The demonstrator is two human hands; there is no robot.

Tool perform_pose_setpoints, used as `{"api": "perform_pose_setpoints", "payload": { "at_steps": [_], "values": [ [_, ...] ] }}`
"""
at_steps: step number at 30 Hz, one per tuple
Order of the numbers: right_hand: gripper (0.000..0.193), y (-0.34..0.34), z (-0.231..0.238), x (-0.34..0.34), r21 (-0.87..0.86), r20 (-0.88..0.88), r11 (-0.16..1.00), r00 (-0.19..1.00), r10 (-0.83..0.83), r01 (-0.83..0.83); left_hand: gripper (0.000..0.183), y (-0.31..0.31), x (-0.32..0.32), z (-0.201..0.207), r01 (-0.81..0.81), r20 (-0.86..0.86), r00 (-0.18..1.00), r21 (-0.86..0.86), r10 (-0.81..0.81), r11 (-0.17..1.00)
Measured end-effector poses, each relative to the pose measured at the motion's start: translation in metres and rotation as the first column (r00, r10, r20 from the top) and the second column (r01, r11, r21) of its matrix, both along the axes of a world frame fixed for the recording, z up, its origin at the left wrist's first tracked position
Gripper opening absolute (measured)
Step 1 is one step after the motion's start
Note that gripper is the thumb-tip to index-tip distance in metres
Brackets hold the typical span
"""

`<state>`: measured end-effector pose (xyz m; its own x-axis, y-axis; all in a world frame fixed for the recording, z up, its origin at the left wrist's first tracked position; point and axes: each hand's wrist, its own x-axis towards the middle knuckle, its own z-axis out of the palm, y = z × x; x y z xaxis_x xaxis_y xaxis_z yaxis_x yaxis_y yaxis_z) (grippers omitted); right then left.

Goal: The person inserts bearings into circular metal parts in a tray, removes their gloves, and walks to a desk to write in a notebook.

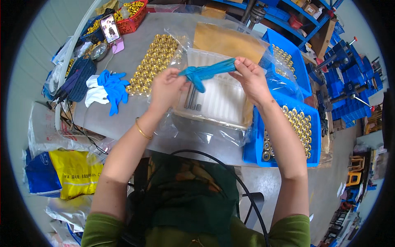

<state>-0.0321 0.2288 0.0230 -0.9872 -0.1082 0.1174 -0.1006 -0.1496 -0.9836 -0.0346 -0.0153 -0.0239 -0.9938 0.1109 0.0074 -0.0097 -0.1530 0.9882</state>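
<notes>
Left hand (168, 84) pinches one end of a blue glove (216, 69), right hand (252, 79) the other, so it's drawn out lengthwise above the white tray (222, 103). Gold rings (154, 61) sit in rows on the table (164, 22), probably to keep them orderly.

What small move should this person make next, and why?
Probably ease the tension and spread the opening of the stretched blue glove: the left grip and right grip hold it pulled out between them, it looks narrow and bunched, and neither hand wears a glove.
</notes>
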Motion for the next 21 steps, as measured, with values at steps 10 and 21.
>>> {"api": "perform_pose_setpoints", "payload": {
  "at_steps": [10, 21],
  "values": [
    [0.016, -0.023, 0.015, 0.010, -0.089, 0.124, 0.992, 0.987, 0.098, -0.088, 0.010, -0.021, -0.004, 0.028, 0.110, 0.033, 0.982, 0.708, -0.188, 0.698],
    [0.022, 0.018, 0.030, -0.005, 0.455, 0.036, 0.888, 0.995, -0.098, 0.071, 0.027, -0.039, 0.037, 0.074, 0.117, -0.460, 0.811, -0.477, -0.361, 0.871]
  ]
}}
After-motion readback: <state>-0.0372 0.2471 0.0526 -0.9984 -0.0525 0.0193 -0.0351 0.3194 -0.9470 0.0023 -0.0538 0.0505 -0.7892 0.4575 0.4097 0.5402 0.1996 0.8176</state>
